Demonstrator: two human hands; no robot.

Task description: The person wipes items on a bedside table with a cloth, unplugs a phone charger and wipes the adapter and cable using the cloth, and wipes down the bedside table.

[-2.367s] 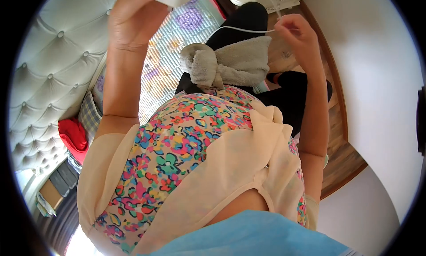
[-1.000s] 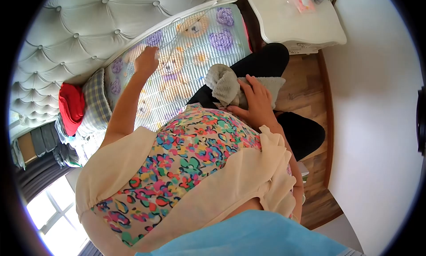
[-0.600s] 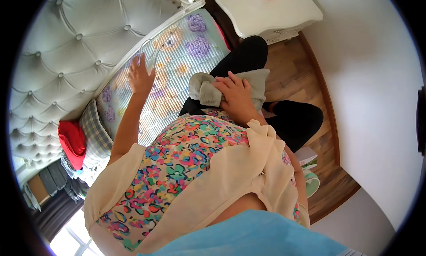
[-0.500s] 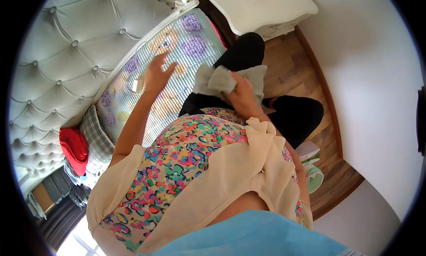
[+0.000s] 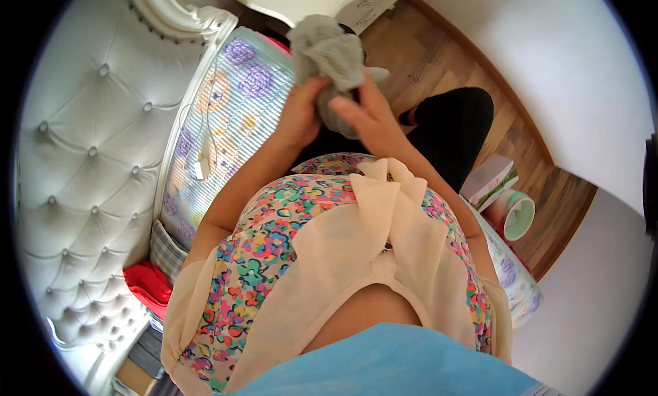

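A crumpled grey cloth (image 5: 325, 50) is bunched up above my lap, near the white bedside cabinet. My left hand (image 5: 301, 115) grips its left side, with the fingers partly hidden behind the fabric. On the other side my right hand (image 5: 373, 118) holds the cloth too, its thumb lying towards the middle. Part of the cloth hangs down between the two hands. Below it are my legs in black trousers (image 5: 456, 125).
I sit on a bed with a flower-patterned mat (image 5: 236, 94), beside a tufted headboard (image 5: 92, 183). A white cable with a small white block (image 5: 201, 168) lies on the mat. The white cabinet (image 5: 295, 2) stands ahead. A box (image 5: 490, 180) and a green-rimmed bin (image 5: 519, 216) are at right.
My left hand has moved from open above the mat to the right and taken hold of the grey cloth. The cloth in my right hand has moved forward, and the view has shifted.
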